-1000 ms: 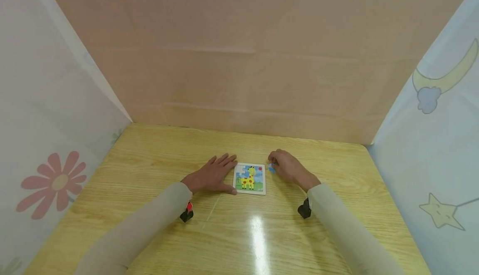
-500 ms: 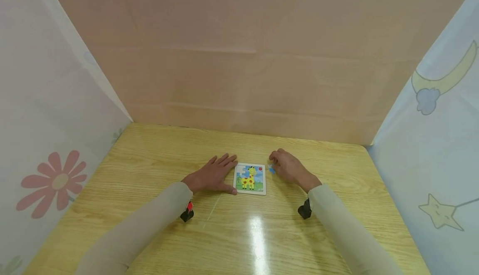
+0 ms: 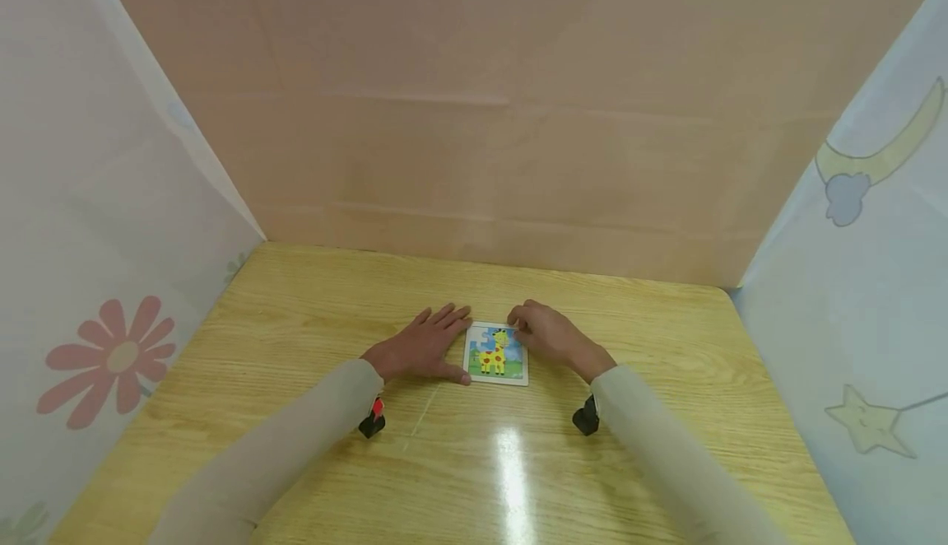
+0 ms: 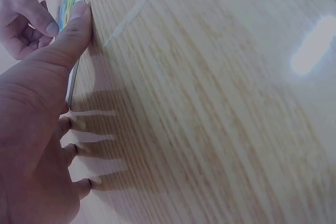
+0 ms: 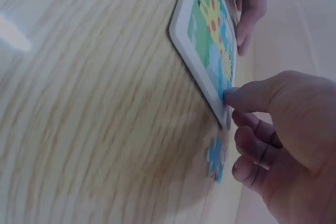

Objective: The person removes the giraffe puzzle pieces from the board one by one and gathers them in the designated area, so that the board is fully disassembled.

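My left hand (image 3: 424, 349) lies spread at the left edge of the square, white-rimmed giraffe jigsaw (image 3: 493, 357), flat on the pale wood-grain desk (image 3: 429, 479). My right hand (image 3: 551, 334) touches its far right corner, fingers bent; whether pinching anything, I cannot tell. A small blue jigsaw piece (image 5: 214, 159) lies just beside that corner.

The person wears long sleeves in a plain pale beige: the left sleeve (image 3: 285, 444) and the right sleeve (image 3: 666, 448) both reach down to the wrist, loose enough to crease, with smooth, unpatterned cloth. Below the left cuff sits a small, blocky black wrist device (image 3: 372, 425) bearing a bright red patch (image 3: 378, 407); by the right cuff is a similar dark device (image 3: 586, 418), compact and angular. Both hands are bare.
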{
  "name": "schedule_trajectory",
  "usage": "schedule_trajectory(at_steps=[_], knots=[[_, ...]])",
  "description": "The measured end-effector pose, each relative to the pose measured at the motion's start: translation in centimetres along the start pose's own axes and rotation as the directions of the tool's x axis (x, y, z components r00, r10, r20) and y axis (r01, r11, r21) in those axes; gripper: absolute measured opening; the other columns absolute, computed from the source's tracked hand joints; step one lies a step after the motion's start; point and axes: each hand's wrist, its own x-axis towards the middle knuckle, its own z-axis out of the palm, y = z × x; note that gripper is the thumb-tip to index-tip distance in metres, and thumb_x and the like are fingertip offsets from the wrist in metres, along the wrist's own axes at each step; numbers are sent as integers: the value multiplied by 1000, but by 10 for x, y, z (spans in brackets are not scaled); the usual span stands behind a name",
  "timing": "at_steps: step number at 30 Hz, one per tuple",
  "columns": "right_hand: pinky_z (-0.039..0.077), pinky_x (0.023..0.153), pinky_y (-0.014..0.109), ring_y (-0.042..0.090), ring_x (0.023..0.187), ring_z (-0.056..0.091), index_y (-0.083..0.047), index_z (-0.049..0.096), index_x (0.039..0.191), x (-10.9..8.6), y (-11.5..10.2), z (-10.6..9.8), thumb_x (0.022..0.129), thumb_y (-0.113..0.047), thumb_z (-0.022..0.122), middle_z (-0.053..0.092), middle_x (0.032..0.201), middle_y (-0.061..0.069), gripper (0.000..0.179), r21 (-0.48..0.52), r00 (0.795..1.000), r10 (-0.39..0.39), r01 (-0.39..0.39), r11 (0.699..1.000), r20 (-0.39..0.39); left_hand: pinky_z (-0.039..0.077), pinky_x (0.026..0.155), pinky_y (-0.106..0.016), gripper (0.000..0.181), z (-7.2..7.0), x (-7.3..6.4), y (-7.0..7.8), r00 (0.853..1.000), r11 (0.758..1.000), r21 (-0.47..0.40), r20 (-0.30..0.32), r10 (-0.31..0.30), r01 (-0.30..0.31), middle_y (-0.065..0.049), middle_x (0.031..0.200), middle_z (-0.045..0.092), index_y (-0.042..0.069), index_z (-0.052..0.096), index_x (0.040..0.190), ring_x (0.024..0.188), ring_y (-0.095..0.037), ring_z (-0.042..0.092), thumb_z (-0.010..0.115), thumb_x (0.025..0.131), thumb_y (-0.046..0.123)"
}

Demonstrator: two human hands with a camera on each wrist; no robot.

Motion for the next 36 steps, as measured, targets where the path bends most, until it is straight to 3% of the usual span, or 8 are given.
schedule_trajectory(at_steps=[13,21,36], knots=[[54,83,36,13,86,57,-11,72,127,13,-21,5,106,-10,63,64,104,2,23,-5,999,-15,15,1000,49,13,135,-65,106,2,2,-4,1000,1000,-3,-9,4,-4,-4,182,12,14,26,171,170,-34,9,68,93,72],[55,85,40,16,87,58,-11,71,130,14,-36,1,106,-9,62,64,107,4,26,48,993,-34,29,998,111,13,135,-65,107,2,2,-3,1000,1000,-4,-11,6,-6,-4,183,11,14,25,171,170,-33,9,67,93,73],[55,85,37,18,89,60,-8,69,123,26,-40,-6,103,-10,68,65,109,9,20,88,978,-17,-1,996,209,13,135,-65,105,1,1,-1,1000,1000,-26,-10,14,-14,-6,182,13,12,26,171,170,-34,9,68,94,70]])
